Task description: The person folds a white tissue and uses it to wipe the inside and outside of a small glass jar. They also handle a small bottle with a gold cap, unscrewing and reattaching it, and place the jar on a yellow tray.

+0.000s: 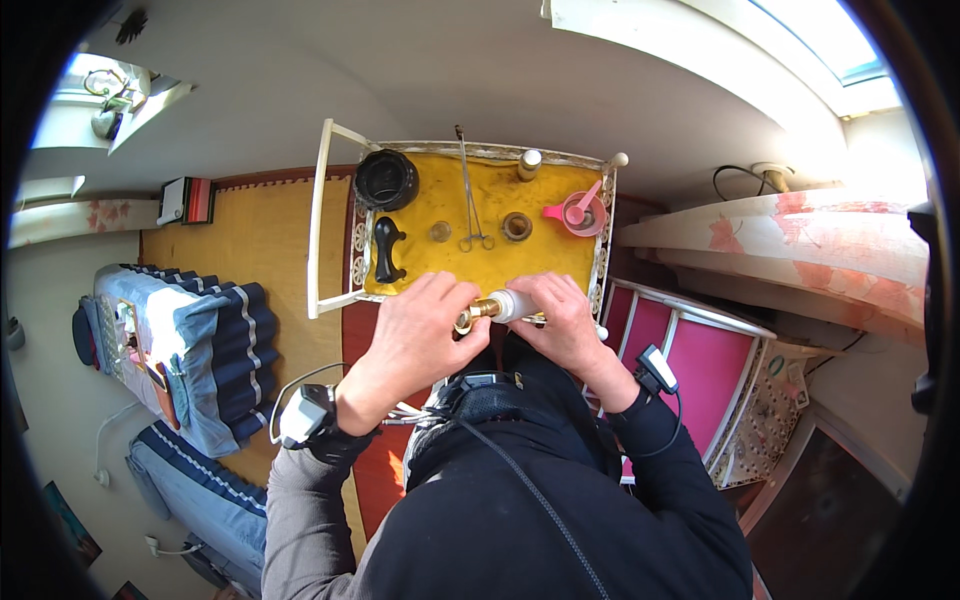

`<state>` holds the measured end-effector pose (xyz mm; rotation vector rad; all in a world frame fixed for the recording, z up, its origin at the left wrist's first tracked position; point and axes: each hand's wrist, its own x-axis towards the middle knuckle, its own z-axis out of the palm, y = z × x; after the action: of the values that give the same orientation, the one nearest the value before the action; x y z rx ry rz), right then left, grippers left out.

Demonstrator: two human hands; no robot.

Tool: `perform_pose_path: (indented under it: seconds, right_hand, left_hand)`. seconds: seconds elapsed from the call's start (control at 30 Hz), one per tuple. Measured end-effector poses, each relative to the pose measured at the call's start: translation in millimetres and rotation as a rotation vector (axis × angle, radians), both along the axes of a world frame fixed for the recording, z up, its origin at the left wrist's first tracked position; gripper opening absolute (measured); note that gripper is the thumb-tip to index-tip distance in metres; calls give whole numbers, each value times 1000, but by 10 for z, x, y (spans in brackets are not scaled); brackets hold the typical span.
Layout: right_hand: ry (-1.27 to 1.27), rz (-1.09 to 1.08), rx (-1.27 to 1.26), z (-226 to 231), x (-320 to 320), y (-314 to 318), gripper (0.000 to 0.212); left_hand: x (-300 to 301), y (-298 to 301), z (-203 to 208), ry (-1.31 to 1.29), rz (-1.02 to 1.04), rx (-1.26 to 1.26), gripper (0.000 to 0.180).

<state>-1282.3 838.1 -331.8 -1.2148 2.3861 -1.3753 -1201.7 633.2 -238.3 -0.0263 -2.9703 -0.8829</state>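
Nearest to me, above the near edge of the stand, my two hands were close together but not touching, each closed on one part of the same slim thing. The thumb and fingertips of my left hand (pixel 425 322) pinched its gold-coloured end (pixel 478 311); my right hand (pixel 562 318) was wrapped around the white cylinder (pixel 512 304) that made up its right part. My fingers hid much of the join, so I could not tell whether the two parts were fixed together.

The hold seemed to call for a steady right hand as the anchor, a light pinch on the left, and both parts on one straight line, since any tilt would likely strain the join. Working over the cloth looked sensible, as a dropped piece would probably land softly.

Just beyond, on the yellow cloth (pixel 555 258) of the white-railed stand (pixel 321 220), a black curved tool (pixel 388 250) lay at the left, with a small clear disc (pixel 440 231) to its right. A long metal clamp (pixel 470 205) lay mid-cloth, near a brown ring (pixel 516 227), and a pink cup (pixel 597 222) with a scoop (pixel 577 214) stood at the right. Farthest were a black pot (pixel 386 180) at left and a small white-capped bottle (pixel 529 165).
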Motion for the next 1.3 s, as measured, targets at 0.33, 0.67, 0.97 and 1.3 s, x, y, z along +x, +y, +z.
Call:
perform_pose_path:
  seconds: [0.33, 0.67, 0.97, 1.3]
  right_hand:
    - [116, -24, 7, 274, 64, -7, 49]
    - [149, -120, -77, 411, 8, 50, 55]
    - [-45, 148, -109, 778, 32, -24, 55]
    - [36, 133, -43, 841, 21, -33, 43]
  left_hand:
    - [134, -79, 366, -44, 29, 46, 18]
    - [151, -212, 1004, -40, 110, 154, 18]
    - [14, -139, 862, -37, -27, 225, 17]
    - [0, -90, 688, -30, -123, 66, 26]
